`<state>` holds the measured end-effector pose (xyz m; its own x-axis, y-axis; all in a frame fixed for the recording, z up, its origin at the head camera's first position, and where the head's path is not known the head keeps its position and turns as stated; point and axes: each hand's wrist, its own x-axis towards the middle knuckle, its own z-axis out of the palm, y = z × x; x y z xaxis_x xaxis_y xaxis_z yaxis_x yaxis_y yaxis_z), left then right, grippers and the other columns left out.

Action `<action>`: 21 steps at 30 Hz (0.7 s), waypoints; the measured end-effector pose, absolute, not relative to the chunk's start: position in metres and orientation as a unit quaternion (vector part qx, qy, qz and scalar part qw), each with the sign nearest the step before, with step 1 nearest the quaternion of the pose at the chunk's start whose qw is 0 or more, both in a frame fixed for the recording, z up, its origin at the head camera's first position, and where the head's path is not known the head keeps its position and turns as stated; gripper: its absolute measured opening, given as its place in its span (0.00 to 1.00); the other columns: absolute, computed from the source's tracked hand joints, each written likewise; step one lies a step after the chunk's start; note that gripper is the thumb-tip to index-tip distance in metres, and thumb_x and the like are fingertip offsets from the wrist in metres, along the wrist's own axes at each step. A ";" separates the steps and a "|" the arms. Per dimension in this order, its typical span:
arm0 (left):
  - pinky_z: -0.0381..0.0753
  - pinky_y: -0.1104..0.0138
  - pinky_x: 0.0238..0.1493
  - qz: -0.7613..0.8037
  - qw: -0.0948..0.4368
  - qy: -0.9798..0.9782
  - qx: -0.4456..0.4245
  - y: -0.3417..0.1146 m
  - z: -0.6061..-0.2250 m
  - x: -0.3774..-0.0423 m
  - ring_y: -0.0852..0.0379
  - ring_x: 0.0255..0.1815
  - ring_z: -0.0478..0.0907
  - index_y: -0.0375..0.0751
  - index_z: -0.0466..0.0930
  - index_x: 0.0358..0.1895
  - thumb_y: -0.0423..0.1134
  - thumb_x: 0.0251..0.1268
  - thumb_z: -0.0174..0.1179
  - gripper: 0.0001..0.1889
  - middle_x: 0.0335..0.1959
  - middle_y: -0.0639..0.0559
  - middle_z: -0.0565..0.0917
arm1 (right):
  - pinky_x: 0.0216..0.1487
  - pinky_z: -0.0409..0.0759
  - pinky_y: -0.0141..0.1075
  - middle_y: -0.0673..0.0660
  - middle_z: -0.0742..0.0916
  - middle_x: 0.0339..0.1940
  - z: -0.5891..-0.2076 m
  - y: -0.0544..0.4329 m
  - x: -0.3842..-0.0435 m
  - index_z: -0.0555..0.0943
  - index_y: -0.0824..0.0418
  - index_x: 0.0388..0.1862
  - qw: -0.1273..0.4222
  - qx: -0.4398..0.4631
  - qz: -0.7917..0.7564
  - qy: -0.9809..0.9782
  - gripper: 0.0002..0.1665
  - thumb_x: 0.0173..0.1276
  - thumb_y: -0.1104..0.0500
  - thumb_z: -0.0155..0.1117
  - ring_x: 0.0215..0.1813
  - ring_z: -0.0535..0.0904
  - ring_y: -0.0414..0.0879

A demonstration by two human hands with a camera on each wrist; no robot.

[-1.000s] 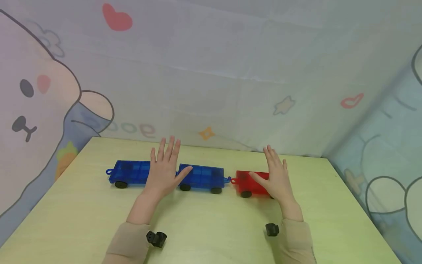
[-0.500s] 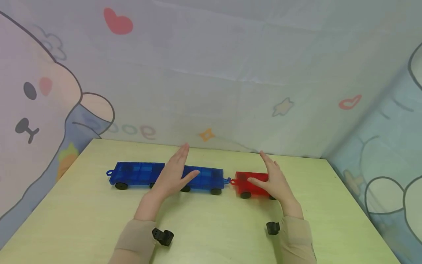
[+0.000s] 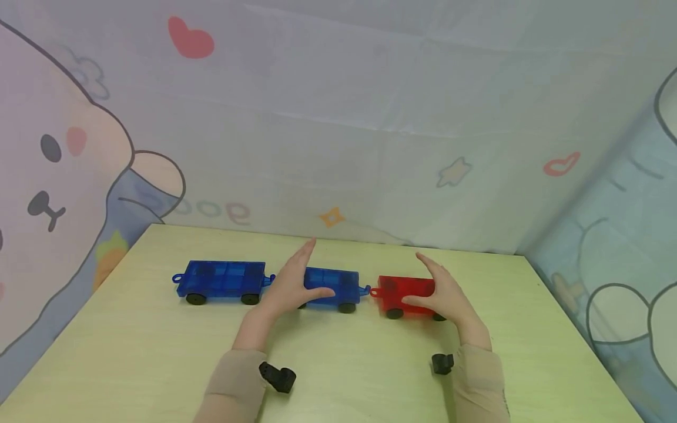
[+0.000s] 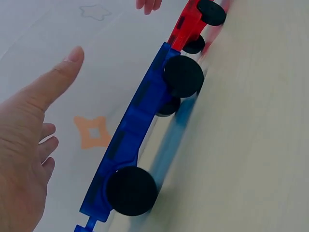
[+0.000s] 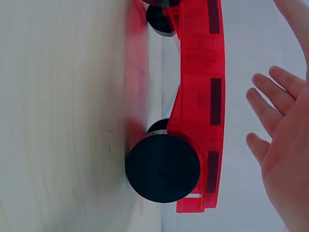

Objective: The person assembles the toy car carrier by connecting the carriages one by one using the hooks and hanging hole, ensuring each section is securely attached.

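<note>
Three toy train cars with black wheels stand in a row on the table. At the left is a blue car (image 3: 222, 279) with a ring on its outer end. My left hand (image 3: 291, 286) hovers over the left part of the middle blue car (image 3: 333, 285), hiding some of it. Its thumb is spread from straight fingers and touches nothing in the left wrist view. Above the right part of the red car (image 3: 399, 294) is my right hand (image 3: 443, 296), thumb apart and fingers relaxed. The red car's ring sits at the hook of the middle car.
A pale wooden table (image 3: 338, 364) carries the cars. Behind it hangs a printed cloth backdrop (image 3: 370, 117), which continues along the sides. Small black cameras (image 3: 278, 377) are strapped at both wrists.
My left hand has moved right and turned its palm inward, uncovering the gap between the two blue cars. My right hand has lowered and turned slightly. The cars have stayed put.
</note>
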<state>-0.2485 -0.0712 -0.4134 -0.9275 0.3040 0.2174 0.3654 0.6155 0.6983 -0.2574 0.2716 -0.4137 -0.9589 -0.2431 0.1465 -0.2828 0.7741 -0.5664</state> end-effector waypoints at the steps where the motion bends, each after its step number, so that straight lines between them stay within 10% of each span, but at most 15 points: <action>1: 0.55 0.42 0.75 -0.401 0.035 -0.896 -0.185 -0.070 -0.414 -0.249 0.40 0.80 0.48 0.43 0.41 0.80 0.51 0.54 0.73 0.57 0.80 0.43 0.49 | 0.70 0.59 0.68 0.63 0.65 0.76 -0.414 0.272 -0.258 0.57 0.56 0.78 0.031 0.139 0.306 -0.941 0.59 0.53 0.45 0.77 0.75 0.58 0.66; 21: 0.58 0.43 0.74 -0.418 0.004 -0.895 -0.155 -0.055 -0.428 -0.248 0.39 0.79 0.52 0.43 0.47 0.79 0.49 0.51 0.75 0.56 0.79 0.44 0.54 | 0.72 0.58 0.64 0.67 0.69 0.73 -0.418 0.283 -0.257 0.61 0.64 0.75 -0.013 0.151 0.293 -0.944 0.59 0.49 0.46 0.80 0.73 0.62 0.67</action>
<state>-0.2483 -0.0546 -0.4283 -0.9517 0.2750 0.1363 0.2810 0.6023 0.7472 -0.2573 0.2828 -0.4182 -0.9540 -0.2928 0.0638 -0.2775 0.7828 -0.5570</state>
